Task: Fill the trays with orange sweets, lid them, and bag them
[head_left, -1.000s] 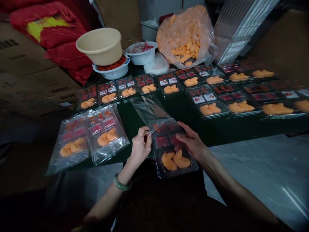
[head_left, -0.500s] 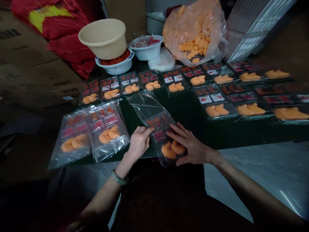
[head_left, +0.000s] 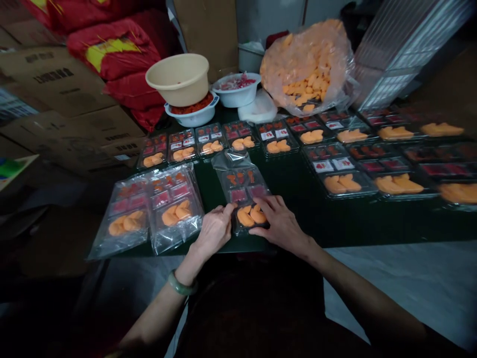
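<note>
Dark green table (head_left: 305, 223), dim room; cartons (head_left: 55, 82), red sacks (head_left: 130, 52) far left. Clear tray (head_left: 246, 203): orange pieces (head_left: 251, 216) near end, red squares (head_left: 239, 195) mid, reddish bits (head_left: 240, 177) far; clear bag (head_left: 220, 161) extending beyond. Tray lies by table's near edge, between right hand (head_left: 283, 226), grasping right side, and left hand (head_left: 214, 228), curled against left side, grip unclear.

right hand (head_left: 281, 226) hides the bagged tray's (head_left: 244, 203) near-right corner; cream basin (head_left: 179, 79) covers part of the red contents (head_left: 192, 105) below; far-right slatted crates (head_left: 391, 64) cropped; carton (head_left: 63, 77) print blurred; label (head_left: 322, 166) details too small
</note>
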The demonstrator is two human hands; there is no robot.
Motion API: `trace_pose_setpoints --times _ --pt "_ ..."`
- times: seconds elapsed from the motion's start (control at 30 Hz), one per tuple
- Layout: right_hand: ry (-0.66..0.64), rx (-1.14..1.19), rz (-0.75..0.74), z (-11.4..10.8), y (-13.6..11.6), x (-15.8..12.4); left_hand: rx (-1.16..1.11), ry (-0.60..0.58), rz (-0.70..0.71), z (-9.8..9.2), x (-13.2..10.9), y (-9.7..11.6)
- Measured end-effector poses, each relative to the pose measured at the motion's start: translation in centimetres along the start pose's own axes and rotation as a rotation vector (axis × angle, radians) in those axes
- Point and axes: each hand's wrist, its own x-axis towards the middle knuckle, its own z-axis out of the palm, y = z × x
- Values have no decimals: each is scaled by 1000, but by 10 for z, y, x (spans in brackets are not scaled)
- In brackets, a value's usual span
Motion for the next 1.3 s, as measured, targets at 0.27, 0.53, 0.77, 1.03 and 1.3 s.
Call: trace_pose_setpoints --times 0.27,0.53,0.77,1.03,1.3 --pt "-109 -162 130 6 -15 19 185 -93 -51 -13 -16 12" --pt "-87 -171 -262 8 -16 45 162 -119 -150 -11 -23 15" --pt "-133 -231 -404 15 -22 25 27 -50 -119 -1 -22 13" --pt "-263 -326 101 -5 -39 -8 -92 -25 144 12 -16 33" --pt "-153 -396 201 9 -26 12 -560 29 -43 -9 -37 28"
